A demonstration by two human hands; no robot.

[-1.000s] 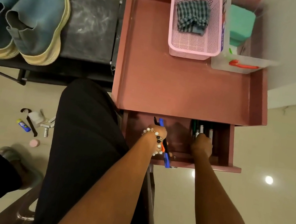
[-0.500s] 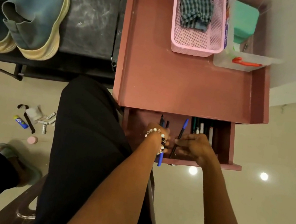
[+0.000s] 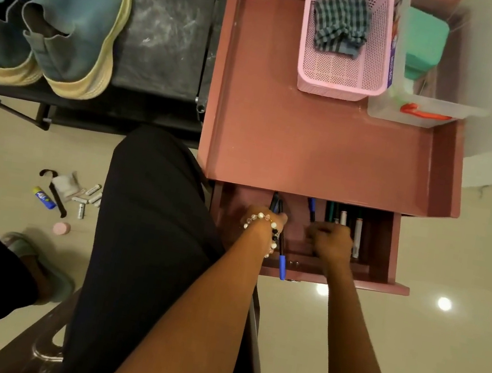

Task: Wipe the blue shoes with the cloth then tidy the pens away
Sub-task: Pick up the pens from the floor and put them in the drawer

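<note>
A: Several pens (image 3: pixel 278 243) are sitting in L hand (image 3: pixel 266 222), fist gripping them over the open drawer (image 3: pixel 388 257).
B: R hand (image 3: pixel 330 243)?
A: Pinching one blue-capped pen (image 3: pixel 311 208), more pens lying just right of it.

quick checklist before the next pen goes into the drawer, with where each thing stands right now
1. Drawer pulled open: ok.
2. Left hand grips the remaining pens: ok, blue cap sticks out past the drawer front.
3. Right hand holds one pen: ok, fingers curled round it.
4. Room beside the stored pens at the drawer's right: cannot tell, hand covers the spot.
5. Cloth back in the pink basket: ok.
6. Blue shoes wiped clean: cannot tell.
</note>
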